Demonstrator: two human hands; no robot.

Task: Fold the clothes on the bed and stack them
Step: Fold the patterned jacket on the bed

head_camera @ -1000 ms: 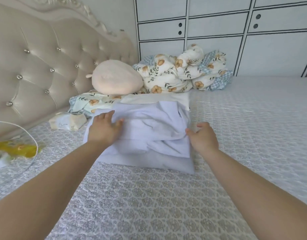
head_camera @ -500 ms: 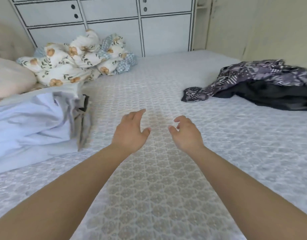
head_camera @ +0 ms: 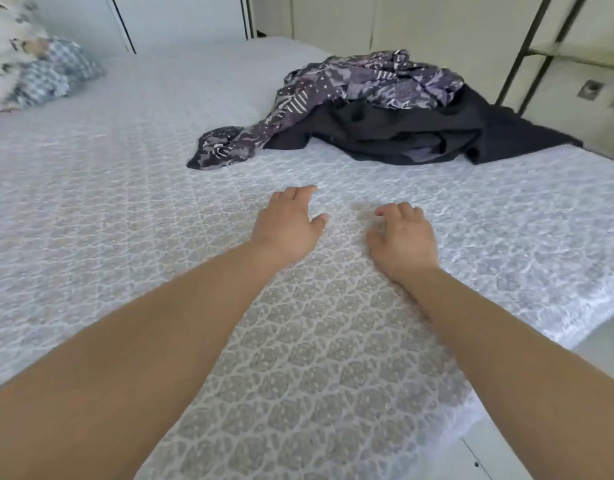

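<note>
Above the patterned bed cover, the left hand and right hand are hovering, fingers loosely spread and holding nothing. Ahead to the right, a purple patterned garment is lying tangled over a black garment; grabbing one may be dragging both. Since earlier, the folded white stack is no longer showing.

Bed with pale patterned quilted cover carries a crumpled purple patterned garment, a black garment and floral bedding.
</note>
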